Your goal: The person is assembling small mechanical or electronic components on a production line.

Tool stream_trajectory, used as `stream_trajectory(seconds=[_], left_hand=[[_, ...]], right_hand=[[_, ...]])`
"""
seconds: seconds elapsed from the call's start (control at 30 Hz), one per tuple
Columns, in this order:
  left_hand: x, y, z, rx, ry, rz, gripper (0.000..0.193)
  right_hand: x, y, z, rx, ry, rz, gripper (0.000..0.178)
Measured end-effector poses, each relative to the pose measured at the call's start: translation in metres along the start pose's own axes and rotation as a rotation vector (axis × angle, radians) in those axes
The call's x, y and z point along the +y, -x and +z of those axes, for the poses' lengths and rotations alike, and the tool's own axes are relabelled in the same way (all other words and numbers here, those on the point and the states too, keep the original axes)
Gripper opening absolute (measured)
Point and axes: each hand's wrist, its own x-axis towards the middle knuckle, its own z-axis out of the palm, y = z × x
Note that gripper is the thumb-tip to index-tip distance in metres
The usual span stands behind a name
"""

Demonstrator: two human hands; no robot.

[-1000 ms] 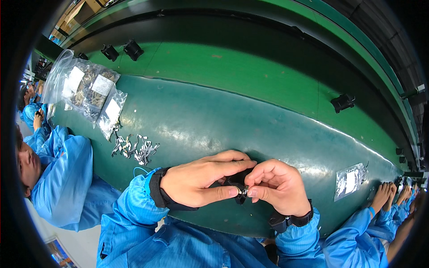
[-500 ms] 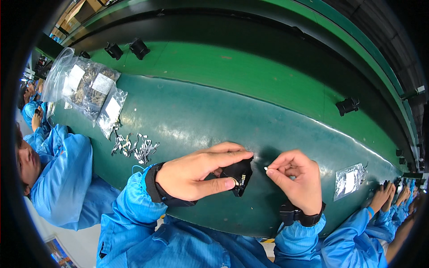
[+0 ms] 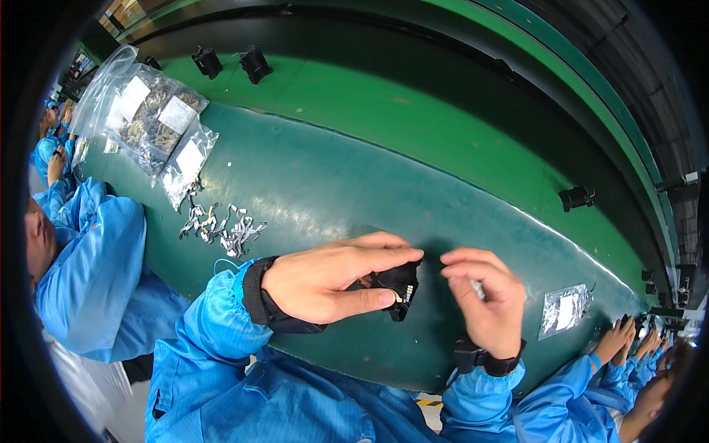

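Note:
My left hand (image 3: 325,286) is closed round a black plastic housing (image 3: 399,280), fingers along its far side and thumb on its near edge. Small pale contacts (image 3: 408,294) show in the housing beside the thumb tip. To the right of it, apart from the housing, is my right hand (image 3: 487,295). Its thumb and forefinger tips are separated, while the other fingers curl inward. A small pale bit (image 3: 479,289) shows among those curled fingers, too blurred to name. The palm side of the left hand is hidden.
A heap of short wires with white connectors (image 3: 238,235) lies left on the green table (image 3: 332,192), by filled clear bags (image 3: 159,122). Another small bag (image 3: 565,310) lies right. Black housings (image 3: 255,64) stand on the far green strip. People in blue sit on both sides.
The right hand's thumb and forefinger have parted; the small white piece no longer shows at their tips. The left hand keeps its hold on the housing. The view has shifted slightly.

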Motion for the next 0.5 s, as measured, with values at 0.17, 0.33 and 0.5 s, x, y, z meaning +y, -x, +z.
stream_trajectory(seconds=[0.17,0.33,0.5], left_hand=[[-0.008,-0.001,0.005,-0.031,-0.041,0.096,0.06],[-0.004,-0.001,0.005,-0.018,-0.047,0.085,0.062],[0.0,0.0,0.008,-0.022,-0.09,0.056,0.066]], right_hand=[[-0.011,0.004,0.018,-0.332,-0.244,0.016,0.03],[0.0,0.013,0.021,-0.283,-0.512,0.184,0.025],[0.0,0.013,0.023,-0.265,-0.653,0.275,0.018]])
